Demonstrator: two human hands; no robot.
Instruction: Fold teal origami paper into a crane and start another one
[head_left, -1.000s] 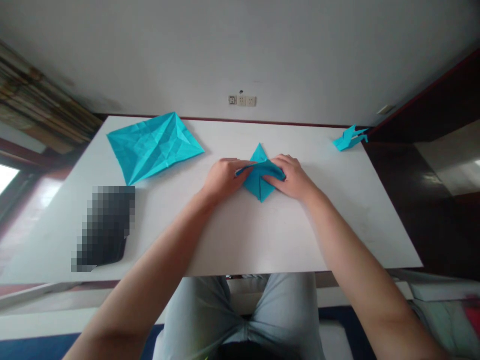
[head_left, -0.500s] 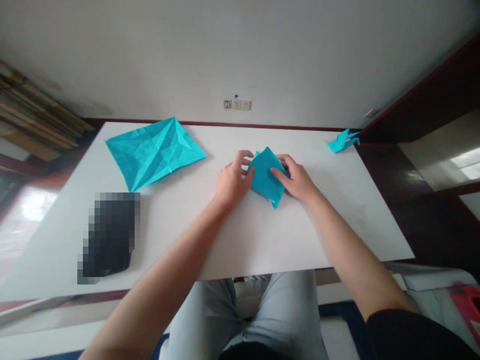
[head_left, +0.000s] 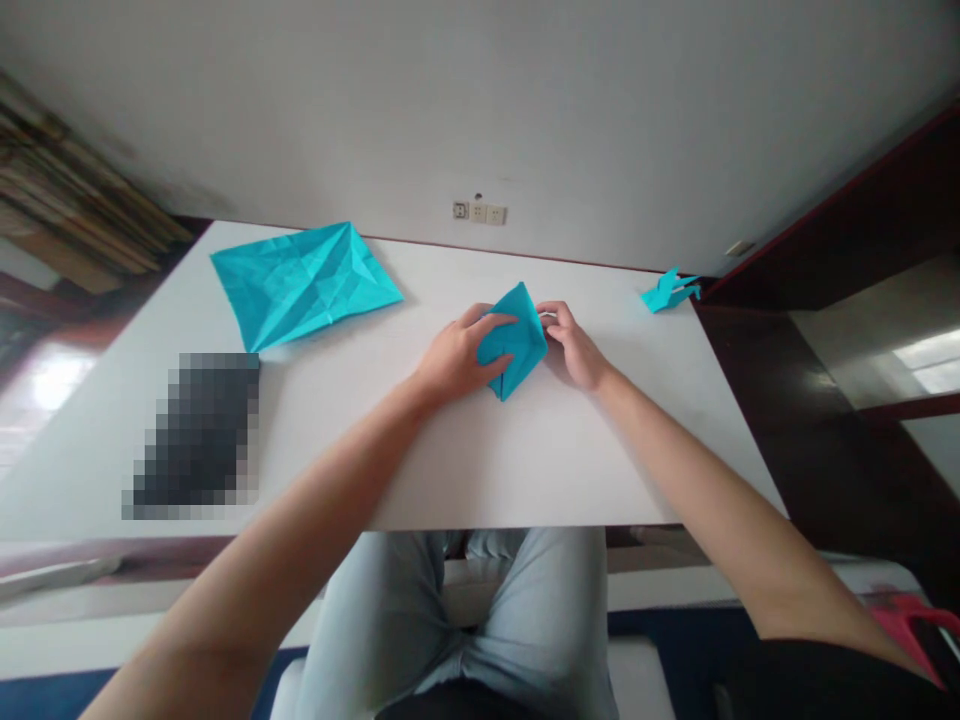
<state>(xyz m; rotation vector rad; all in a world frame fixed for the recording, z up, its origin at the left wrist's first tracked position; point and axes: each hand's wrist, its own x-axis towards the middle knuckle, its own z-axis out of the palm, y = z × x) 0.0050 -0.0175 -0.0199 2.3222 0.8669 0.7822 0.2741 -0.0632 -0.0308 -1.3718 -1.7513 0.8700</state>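
Note:
A folded sheet of blue origami paper [head_left: 526, 345] stands as a diamond shape near the middle of the table. My left hand [head_left: 469, 350] grips it from the left, with fingers lying across its upper face and the thumb lower down. On the other side, my right hand [head_left: 571, 345] has its curled fingers at the paper's right corner, the tips partly hidden by the edge. A creased, unfolded blue sheet [head_left: 307, 280] lies to the left. At the far right of the table rests a folded blue paper crane [head_left: 667, 291].
A dark, blurred-out object [head_left: 199, 440] lies on the left of the white table [head_left: 480, 480]. The wall behind carries power sockets [head_left: 478, 213]. My legs [head_left: 465, 600] are under the table's front edge, and a pink item [head_left: 904, 620] is at the lower right.
The folded paper has turned and shifted slightly left. My left fingers have moved onto its face, while my right thumb has come off the face and that hand is at the corner.

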